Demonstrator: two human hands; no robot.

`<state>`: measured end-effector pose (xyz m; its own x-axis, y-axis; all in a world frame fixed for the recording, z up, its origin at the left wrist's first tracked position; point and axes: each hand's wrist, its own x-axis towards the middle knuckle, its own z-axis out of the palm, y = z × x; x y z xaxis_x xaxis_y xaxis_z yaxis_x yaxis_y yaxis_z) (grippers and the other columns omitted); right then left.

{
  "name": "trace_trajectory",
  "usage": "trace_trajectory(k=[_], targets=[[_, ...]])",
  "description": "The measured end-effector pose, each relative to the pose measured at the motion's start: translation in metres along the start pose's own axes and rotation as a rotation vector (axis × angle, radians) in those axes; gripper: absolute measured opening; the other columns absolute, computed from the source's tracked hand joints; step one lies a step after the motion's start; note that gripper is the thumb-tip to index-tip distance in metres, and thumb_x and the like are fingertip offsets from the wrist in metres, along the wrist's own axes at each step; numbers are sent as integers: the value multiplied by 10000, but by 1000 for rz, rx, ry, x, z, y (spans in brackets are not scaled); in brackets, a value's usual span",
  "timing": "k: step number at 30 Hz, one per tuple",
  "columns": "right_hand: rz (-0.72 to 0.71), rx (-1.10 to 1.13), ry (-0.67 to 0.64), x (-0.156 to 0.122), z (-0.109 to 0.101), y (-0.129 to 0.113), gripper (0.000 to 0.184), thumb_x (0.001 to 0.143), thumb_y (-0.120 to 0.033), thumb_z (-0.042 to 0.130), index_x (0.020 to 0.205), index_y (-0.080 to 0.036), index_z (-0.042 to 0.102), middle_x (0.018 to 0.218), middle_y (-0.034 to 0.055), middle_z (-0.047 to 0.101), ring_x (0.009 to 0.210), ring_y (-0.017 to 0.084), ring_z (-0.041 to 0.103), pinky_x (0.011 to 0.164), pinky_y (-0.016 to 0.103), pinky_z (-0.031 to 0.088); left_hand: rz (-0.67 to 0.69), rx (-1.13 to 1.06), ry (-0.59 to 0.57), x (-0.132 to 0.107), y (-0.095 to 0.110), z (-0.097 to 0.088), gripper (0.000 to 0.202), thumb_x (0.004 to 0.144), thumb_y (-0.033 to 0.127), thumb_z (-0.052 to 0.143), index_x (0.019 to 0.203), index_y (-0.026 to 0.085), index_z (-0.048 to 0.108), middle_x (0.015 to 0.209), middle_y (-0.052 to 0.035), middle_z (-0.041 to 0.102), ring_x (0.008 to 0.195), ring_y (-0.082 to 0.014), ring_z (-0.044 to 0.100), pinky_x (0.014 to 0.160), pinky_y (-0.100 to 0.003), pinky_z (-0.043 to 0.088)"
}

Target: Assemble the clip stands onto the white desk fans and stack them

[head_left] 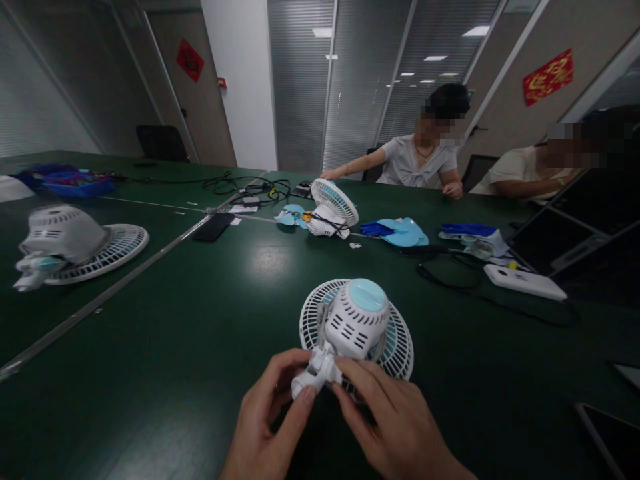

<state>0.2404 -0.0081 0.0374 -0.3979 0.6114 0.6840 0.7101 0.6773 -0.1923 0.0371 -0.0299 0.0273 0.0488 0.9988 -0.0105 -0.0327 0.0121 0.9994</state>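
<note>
A small white fan (357, 323) with a light blue cap lies face down on the dark green table (200, 333), its grille flat on the surface. My left hand (273, 417) pinches the fan's white neck bracket (317, 373) from the left, fingers closed round it. From the right, my right hand (390, 420) grips the same bracket with thumb and fingers.
Another fan (75, 243) lies face down at the left. A third fan (330, 210) with blue blades (400, 232) beside it sits mid-table. Cables (250, 187), a phone (214, 227), a white power strip (523, 281) and a laptop (575, 230) lie around. Two people sit across the table.
</note>
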Motion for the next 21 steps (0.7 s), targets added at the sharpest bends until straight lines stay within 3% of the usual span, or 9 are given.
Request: trace_trajectory(k=[3,7,10,13,16,19,21], targets=[[-98,-44,38,-1,-4,9,315,1162,-267,427,1189,-151,718,955,54,827,758,138,788,646,247,550,11,-29,-71,4,0,-1,306,967,435,709,1222,267,703,1157,-54,746,1081,-203,718,953,-255,604],[-83,-60,14,7,0,19,405,1155,-248,435,900,-190,745,733,9,749,600,124,701,534,266,470,97,7,-216,18,0,-4,262,979,375,708,1224,284,694,1141,-35,682,1030,-171,683,881,-225,577],[-36,-99,-21,16,6,28,449,1143,-235,430,784,-195,698,637,0,665,540,129,638,490,272,434,129,11,-242,39,-3,-1,246,971,330,728,1208,277,689,1162,-28,662,1059,-168,660,912,-230,545],[59,-104,11,22,11,42,360,1142,-305,432,993,-139,715,764,46,735,590,138,688,509,254,507,119,-35,-231,61,-8,6,278,945,336,758,1192,238,677,1162,-41,668,1080,-187,652,949,-260,535],[-15,-104,15,19,15,57,284,1112,-245,489,1281,-99,666,1057,127,801,852,182,789,706,275,641,85,-80,-208,77,-12,12,301,949,353,743,1200,225,639,1102,-33,689,1027,-178,662,929,-266,547],[-105,-94,56,14,16,65,267,1073,-134,545,1303,-123,682,1146,122,804,1029,194,787,891,301,655,46,-106,-203,82,-12,14,304,948,342,748,1201,229,624,1064,-14,704,986,-153,670,898,-237,547],[-74,-70,81,13,18,65,211,1080,-134,548,1200,-135,722,1059,100,810,966,182,789,859,281,653,33,-115,-205,82,-12,13,303,940,335,762,1193,228,633,1053,-7,705,981,-144,671,900,-225,543]])
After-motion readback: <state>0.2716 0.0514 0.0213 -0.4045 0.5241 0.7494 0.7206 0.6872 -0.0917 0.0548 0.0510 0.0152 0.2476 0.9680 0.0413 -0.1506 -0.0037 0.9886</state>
